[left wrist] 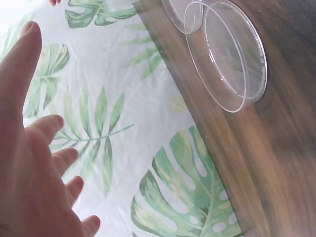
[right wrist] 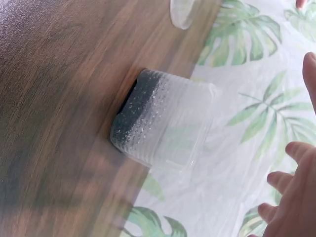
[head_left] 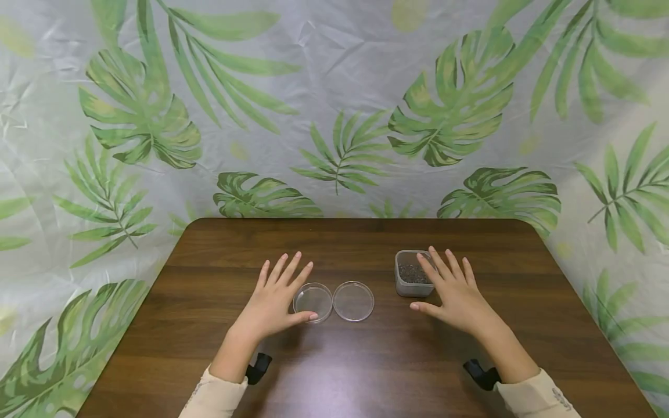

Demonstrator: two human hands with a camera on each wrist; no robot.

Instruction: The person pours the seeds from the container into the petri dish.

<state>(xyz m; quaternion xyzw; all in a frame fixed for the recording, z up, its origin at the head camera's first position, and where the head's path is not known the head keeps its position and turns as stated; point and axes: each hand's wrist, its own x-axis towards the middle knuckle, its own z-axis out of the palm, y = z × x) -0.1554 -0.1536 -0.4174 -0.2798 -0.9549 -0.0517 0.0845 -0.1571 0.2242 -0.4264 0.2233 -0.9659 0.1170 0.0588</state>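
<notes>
Two clear round petri dish halves lie side by side on the table: a left dish (head_left: 320,295) and a right dish (head_left: 353,301). My left hand (head_left: 277,299), fingers spread, hovers by the left dish and covers part of its left side in the head view. A clear square plastic tub (head_left: 413,290) stands to the right, with dark speckled granules (right wrist: 140,111) in its lower part. My right hand (head_left: 457,293) is held spread above and beside the tub, its fingers overlapping the tub's right side in the head view. Neither hand holds anything.
The brown wood-grain table (head_left: 345,360) ends at a straight back edge. Behind it hangs a pale curtain (head_left: 345,69) printed with green leaves. A black wrist strap (head_left: 258,368) shows at the left wrist and another black strap (head_left: 481,374) at the right.
</notes>
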